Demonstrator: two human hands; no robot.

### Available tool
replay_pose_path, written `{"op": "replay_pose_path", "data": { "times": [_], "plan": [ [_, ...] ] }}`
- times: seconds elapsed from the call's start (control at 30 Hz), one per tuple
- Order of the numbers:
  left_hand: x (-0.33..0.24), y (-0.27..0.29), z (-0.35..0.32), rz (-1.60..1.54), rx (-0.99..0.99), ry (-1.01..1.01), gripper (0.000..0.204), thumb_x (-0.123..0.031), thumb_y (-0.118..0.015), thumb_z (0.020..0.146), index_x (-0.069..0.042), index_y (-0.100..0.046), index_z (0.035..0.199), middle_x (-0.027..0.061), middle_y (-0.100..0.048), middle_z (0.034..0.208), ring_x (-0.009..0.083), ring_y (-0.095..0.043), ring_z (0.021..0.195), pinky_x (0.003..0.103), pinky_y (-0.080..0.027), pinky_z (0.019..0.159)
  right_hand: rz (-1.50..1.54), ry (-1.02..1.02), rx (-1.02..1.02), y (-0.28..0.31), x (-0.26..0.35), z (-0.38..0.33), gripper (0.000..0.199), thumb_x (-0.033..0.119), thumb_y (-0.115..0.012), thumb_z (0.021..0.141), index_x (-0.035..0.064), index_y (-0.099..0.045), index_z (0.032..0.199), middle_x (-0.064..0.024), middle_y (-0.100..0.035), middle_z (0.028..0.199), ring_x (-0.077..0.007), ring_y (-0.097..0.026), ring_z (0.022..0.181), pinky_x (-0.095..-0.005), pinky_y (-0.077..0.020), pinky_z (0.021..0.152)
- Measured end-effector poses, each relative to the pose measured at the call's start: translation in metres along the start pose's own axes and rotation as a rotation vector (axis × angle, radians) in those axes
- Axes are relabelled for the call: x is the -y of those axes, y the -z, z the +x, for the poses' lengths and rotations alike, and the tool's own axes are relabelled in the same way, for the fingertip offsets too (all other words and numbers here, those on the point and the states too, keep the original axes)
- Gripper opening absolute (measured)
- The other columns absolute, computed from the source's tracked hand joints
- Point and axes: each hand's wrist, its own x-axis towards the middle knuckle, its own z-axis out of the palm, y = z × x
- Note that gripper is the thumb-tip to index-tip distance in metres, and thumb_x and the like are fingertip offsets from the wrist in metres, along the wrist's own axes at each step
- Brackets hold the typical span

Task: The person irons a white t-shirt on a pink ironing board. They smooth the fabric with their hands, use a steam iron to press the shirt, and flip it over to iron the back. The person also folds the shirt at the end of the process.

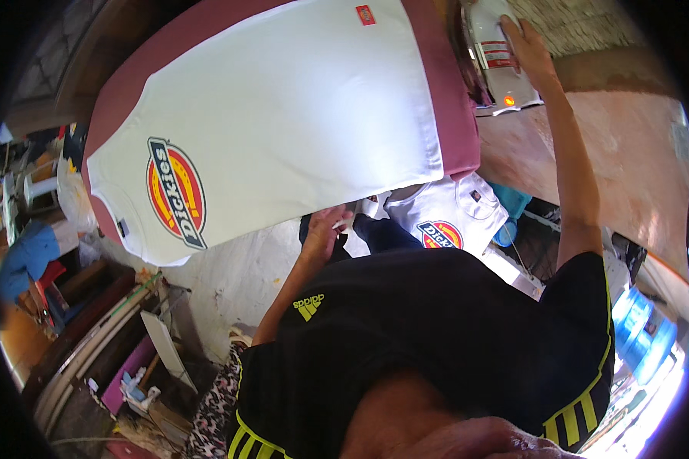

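Observation:
A white T-shirt with a large red, yellow and dark printed emblem lies flat and smooth over a dark-red padded board. At the far right, my right hand is closed over a white iron with a red label and a glowing orange light. The iron sits beside the board's end; its underside is hidden. My left hand hangs at the shirt's near edge, its fingers loosely bent and apart, with nothing visible in them. Whether it touches the cloth I cannot tell.
Below the board's right end lies another white T-shirt with a similar emblem. A blue water jug stands at the right. Pipes, a white panel and mixed clutter fill the left. A light-brown wall borders the right.

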Motion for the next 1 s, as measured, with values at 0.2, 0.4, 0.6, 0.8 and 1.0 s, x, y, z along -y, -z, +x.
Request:
{"op": "replay_pose_path", "data": {
  "times": [0.2,0.4,0.6,0.8,1.0],
  "plan": [
    [0.083,0.061,0.061,0.315,-0.11,-0.4,0.028,-0.023,-0.062,0.094,-0.015,-0.056,0.121,0.0007,-0.062,0.114,0.0176,-0.057,0.101,0.042,-0.044,0.091,-0.433,0.375,-0.322,-0.01,-0.002,0.01,0.058,0.045,-0.064,0.092,0.0016,-0.053,0.129,-0.0118,-0.063,0.086,-0.0234,-0.062,0.073,-0.0342,-0.0497,0.066],
    [0.036,0.014,-0.022,-0.5,0.036,0.049,0.03,-0.014,-0.068,0.092,-0.011,-0.058,0.12,0.0037,-0.064,0.116,0.0193,-0.062,0.105,0.038,-0.053,0.085,-0.341,0.896,-0.186,-0.099,0.089,-0.003,0.058,0.035,-0.067,0.09,0.0108,-0.049,0.139,-0.0177,-0.055,0.132,-0.0332,-0.052,0.124,-0.0505,-0.043,0.1],
    [-0.086,0.007,-0.12,-0.277,0.011,0.171,0.022,-0.023,-0.067,0.095,-0.007,-0.066,0.11,0.0029,-0.069,0.1,0.0141,-0.065,0.091,0.027,-0.052,0.077,-0.754,0.679,0.107,-0.18,0.141,0.014,0.053,0.041,-0.061,0.093,0.0122,-0.054,0.137,-0.0165,-0.058,0.132,-0.035,-0.055,0.122,-0.0476,-0.0416,0.103],
    [-0.114,0.059,-0.13,-0.333,0.146,0.091,0.023,-0.027,-0.064,0.098,-0.005,-0.068,0.103,0.003,-0.069,0.093,0.0122,-0.065,0.086,0.025,-0.051,0.075,0.028,0.308,0.913,-0.15,0.196,0.024,0.048,0.037,-0.067,0.091,-0.0022,-0.066,0.119,-0.012,-0.071,0.108,-0.0232,-0.067,0.099,-0.0331,-0.0505,0.089],
    [-0.153,0.088,-0.146,0.165,0.259,-0.159,0.046,-0.039,-0.05,0.104,0.002,-0.069,0.095,0.0043,-0.069,0.085,0.0098,-0.062,0.079,0.026,-0.05,0.073,0.865,0.529,1.08,-0.104,0.292,-0.003,0.039,0.034,-0.063,0.095,0.0039,-0.061,0.119,-0.0057,-0.064,0.104,-0.0137,-0.061,0.089,-0.0273,-0.0478,0.079]
  ]
}}
